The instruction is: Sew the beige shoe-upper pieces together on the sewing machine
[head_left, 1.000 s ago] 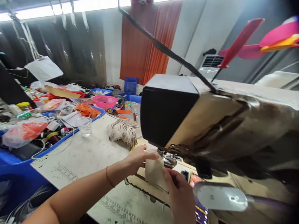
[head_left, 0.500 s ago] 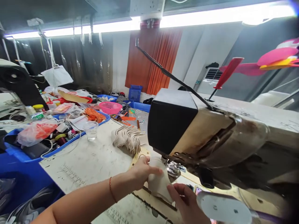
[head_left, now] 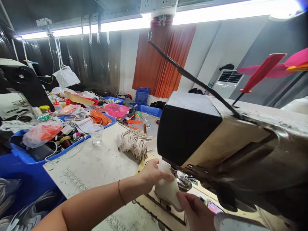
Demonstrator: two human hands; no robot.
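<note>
A cream fabric piece (head_left: 167,192) with a curved edge lies at the needle area of a sewing machine (head_left: 190,131). My left hand (head_left: 155,175) grips its far left side, thumb on top and the other fingers partly hidden behind it. At the near right corner, my right hand (head_left: 196,208) pinches the edge between thumb and fingers. The metal presser foot (head_left: 184,181) is just right of the piece; the needle itself is hidden. Beyond my left hand rests a stack of similar cream pieces (head_left: 133,143), fanned out on the white table (head_left: 96,166).
A clear plastic cup (head_left: 96,134) holding liquid stands by a blue tray (head_left: 72,146) full of thread spools and bags. Further back is a pink basket (head_left: 117,110). A phone (head_left: 215,207) lies behind my right hand. A red-handled screwdriver (head_left: 262,73) sticks up from the machine.
The view has shifted, bringing the machine head closer. The cream piece has turned slightly under my hands, and both hands keep hold of it. More of the phone shows.
</note>
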